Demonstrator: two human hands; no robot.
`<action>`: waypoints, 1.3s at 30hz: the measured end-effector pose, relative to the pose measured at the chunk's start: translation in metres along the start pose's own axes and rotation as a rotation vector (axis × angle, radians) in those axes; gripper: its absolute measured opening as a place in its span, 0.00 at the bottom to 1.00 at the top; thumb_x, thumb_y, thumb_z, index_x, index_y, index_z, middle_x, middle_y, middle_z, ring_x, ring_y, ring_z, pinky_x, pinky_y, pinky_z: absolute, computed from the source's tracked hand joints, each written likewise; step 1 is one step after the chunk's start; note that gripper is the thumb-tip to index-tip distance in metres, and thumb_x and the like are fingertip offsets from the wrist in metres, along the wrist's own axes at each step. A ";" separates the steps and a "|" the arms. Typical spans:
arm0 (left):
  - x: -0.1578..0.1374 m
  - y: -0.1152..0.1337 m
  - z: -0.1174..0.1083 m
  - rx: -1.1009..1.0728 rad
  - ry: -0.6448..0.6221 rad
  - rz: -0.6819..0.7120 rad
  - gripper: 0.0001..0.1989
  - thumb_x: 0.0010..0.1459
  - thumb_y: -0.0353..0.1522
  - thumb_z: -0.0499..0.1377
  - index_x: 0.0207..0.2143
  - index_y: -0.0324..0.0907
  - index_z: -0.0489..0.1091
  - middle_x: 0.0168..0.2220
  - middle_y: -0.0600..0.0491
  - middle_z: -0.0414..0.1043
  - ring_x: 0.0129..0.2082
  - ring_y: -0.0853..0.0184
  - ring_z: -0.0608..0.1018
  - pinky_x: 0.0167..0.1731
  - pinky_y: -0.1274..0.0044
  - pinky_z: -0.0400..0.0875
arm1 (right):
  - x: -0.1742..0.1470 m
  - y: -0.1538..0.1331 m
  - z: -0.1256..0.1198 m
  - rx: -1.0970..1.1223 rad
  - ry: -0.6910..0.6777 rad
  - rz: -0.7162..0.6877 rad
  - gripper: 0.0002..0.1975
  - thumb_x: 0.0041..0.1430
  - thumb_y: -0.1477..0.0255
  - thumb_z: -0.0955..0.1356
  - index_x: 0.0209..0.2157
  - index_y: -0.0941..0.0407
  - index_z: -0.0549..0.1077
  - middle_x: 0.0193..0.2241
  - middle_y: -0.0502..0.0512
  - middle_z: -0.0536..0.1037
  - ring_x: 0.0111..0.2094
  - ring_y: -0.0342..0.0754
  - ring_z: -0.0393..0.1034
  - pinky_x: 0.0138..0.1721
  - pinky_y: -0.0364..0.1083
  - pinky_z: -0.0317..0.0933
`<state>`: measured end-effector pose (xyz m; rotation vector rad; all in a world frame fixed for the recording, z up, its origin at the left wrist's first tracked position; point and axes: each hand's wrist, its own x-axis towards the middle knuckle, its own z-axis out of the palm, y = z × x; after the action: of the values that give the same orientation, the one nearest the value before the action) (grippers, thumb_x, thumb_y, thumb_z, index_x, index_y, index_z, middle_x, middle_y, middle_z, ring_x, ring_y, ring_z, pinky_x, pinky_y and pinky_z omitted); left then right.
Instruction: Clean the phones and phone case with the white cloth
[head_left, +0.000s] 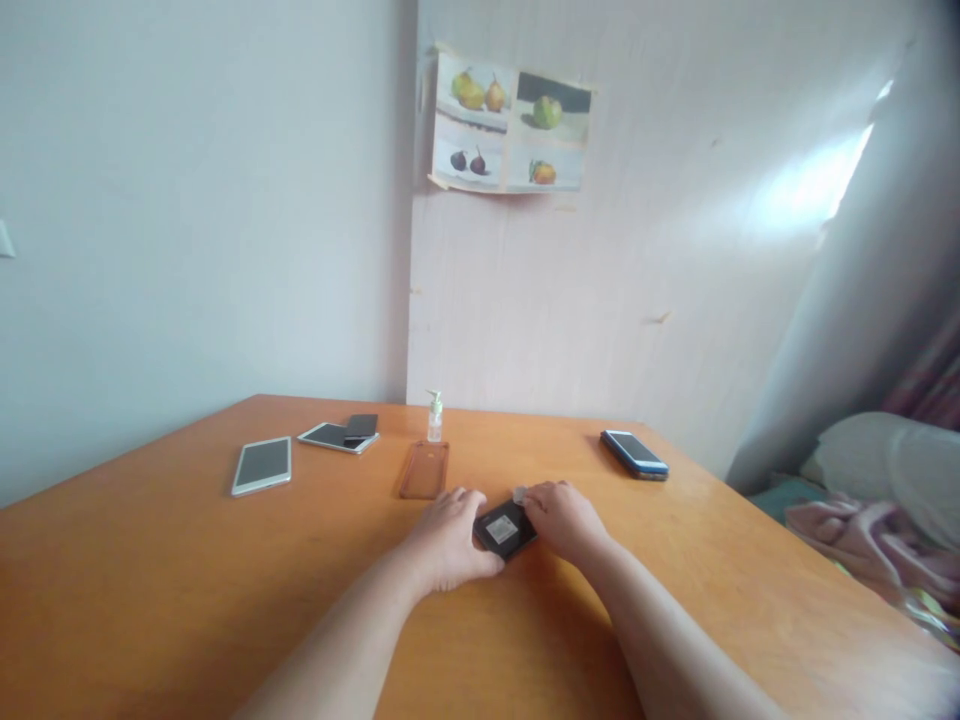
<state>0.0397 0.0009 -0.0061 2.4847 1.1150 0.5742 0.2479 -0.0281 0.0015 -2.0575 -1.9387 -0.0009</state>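
Observation:
A flat black case with a white label, which looks like a solid-state drive (500,530), lies at the table's middle, tilted slightly in view. My left hand (454,540) grips its left side, the thumb at the near corner and the fingers at the far one. On the drive's right end rests my right hand (562,518), its fingers curled down over a small white pad (519,495). Only the pad's edge shows past the fingertips, so its kind is hard to tell. Just beyond my left hand lies a brown phone case (424,470).
A clear pump bottle (435,418) stands behind the phone case. Left of it are a white tablet (262,466) and a white phone (330,437) with a dark flat piece (361,427) on top. A blue-cased phone (634,455) lies far right on the wooden table (150,560).

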 end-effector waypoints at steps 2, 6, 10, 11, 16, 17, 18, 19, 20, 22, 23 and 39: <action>0.002 -0.001 0.003 -0.001 0.019 0.003 0.27 0.41 0.41 0.66 0.45 0.44 0.67 0.46 0.47 0.70 0.49 0.55 0.72 0.46 0.71 0.67 | -0.004 -0.001 -0.003 -0.025 -0.036 -0.001 0.16 0.64 0.68 0.59 0.34 0.53 0.78 0.37 0.58 0.80 0.43 0.54 0.71 0.45 0.48 0.58; 0.006 -0.006 0.010 -0.010 0.075 -0.008 0.25 0.41 0.38 0.64 0.43 0.44 0.65 0.45 0.47 0.71 0.47 0.55 0.73 0.45 0.72 0.67 | -0.016 -0.016 -0.007 -0.040 -0.108 -0.123 0.20 0.67 0.65 0.56 0.53 0.50 0.72 0.51 0.57 0.76 0.57 0.56 0.63 0.54 0.52 0.55; 0.010 -0.011 0.015 -0.049 0.097 -0.021 0.25 0.44 0.38 0.62 0.46 0.43 0.64 0.44 0.46 0.71 0.46 0.56 0.73 0.44 0.72 0.67 | -0.028 -0.035 -0.006 0.002 -0.220 -0.320 0.23 0.69 0.62 0.53 0.61 0.47 0.63 0.62 0.52 0.64 0.65 0.55 0.51 0.62 0.58 0.46; 0.010 -0.011 0.015 -0.058 0.101 -0.020 0.26 0.44 0.38 0.62 0.47 0.43 0.63 0.44 0.46 0.71 0.46 0.56 0.73 0.44 0.72 0.67 | -0.029 -0.036 -0.005 0.006 -0.241 -0.326 0.24 0.69 0.62 0.52 0.62 0.46 0.61 0.63 0.51 0.62 0.66 0.55 0.48 0.62 0.59 0.44; 0.011 -0.011 0.015 -0.077 0.075 -0.028 0.31 0.40 0.37 0.64 0.49 0.43 0.62 0.46 0.46 0.71 0.47 0.55 0.73 0.45 0.72 0.67 | -0.020 -0.021 -0.008 -0.090 -0.244 -0.032 0.25 0.69 0.61 0.51 0.64 0.47 0.59 0.64 0.54 0.59 0.67 0.62 0.43 0.59 0.72 0.39; 0.012 -0.011 0.015 -0.079 0.066 -0.032 0.32 0.39 0.37 0.64 0.50 0.43 0.62 0.47 0.45 0.70 0.48 0.54 0.73 0.45 0.72 0.67 | -0.019 -0.019 -0.009 -0.113 -0.232 0.022 0.25 0.69 0.61 0.52 0.64 0.48 0.59 0.65 0.56 0.59 0.67 0.64 0.43 0.58 0.73 0.38; 0.012 -0.011 0.015 -0.081 0.060 -0.035 0.33 0.38 0.36 0.65 0.50 0.43 0.62 0.48 0.45 0.70 0.48 0.54 0.72 0.46 0.72 0.67 | -0.019 -0.019 -0.009 -0.126 -0.222 0.047 0.26 0.69 0.61 0.52 0.64 0.49 0.59 0.65 0.57 0.59 0.67 0.64 0.42 0.58 0.74 0.37; 0.012 -0.011 0.015 -0.084 0.060 -0.036 0.33 0.38 0.36 0.64 0.50 0.43 0.62 0.48 0.45 0.70 0.49 0.54 0.72 0.46 0.71 0.67 | -0.019 -0.021 -0.010 -0.123 -0.218 0.039 0.26 0.68 0.60 0.52 0.64 0.49 0.59 0.65 0.58 0.58 0.67 0.64 0.42 0.58 0.74 0.36; 0.012 -0.011 0.015 -0.087 0.062 -0.034 0.32 0.39 0.37 0.64 0.50 0.43 0.62 0.48 0.45 0.70 0.49 0.54 0.73 0.46 0.71 0.67 | -0.021 -0.024 -0.010 -0.102 -0.227 -0.002 0.26 0.69 0.60 0.52 0.64 0.49 0.59 0.65 0.57 0.58 0.67 0.63 0.42 0.59 0.73 0.35; 0.012 -0.011 0.015 -0.098 0.073 -0.034 0.30 0.42 0.37 0.63 0.49 0.43 0.62 0.48 0.45 0.71 0.49 0.54 0.73 0.46 0.71 0.67 | -0.025 -0.032 -0.010 -0.013 -0.273 -0.133 0.26 0.69 0.57 0.51 0.63 0.46 0.59 0.66 0.54 0.56 0.67 0.59 0.42 0.61 0.69 0.34; 0.012 -0.010 0.015 -0.105 0.079 -0.035 0.29 0.43 0.38 0.63 0.49 0.44 0.62 0.48 0.45 0.71 0.50 0.54 0.73 0.47 0.71 0.67 | -0.026 -0.035 -0.010 0.032 -0.301 -0.192 0.26 0.69 0.56 0.50 0.63 0.44 0.59 0.66 0.53 0.55 0.68 0.58 0.41 0.62 0.68 0.34; 0.013 -0.013 0.015 -0.128 0.070 -0.020 0.34 0.39 0.37 0.64 0.52 0.43 0.62 0.50 0.45 0.70 0.49 0.54 0.73 0.47 0.71 0.68 | -0.022 -0.031 -0.009 0.032 -0.336 -0.123 0.26 0.69 0.56 0.48 0.64 0.39 0.55 0.66 0.48 0.54 0.68 0.60 0.37 0.60 0.73 0.30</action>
<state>0.0469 0.0164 -0.0218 2.3582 1.0914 0.7093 0.2181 -0.0505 0.0124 -2.0165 -2.2400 0.3682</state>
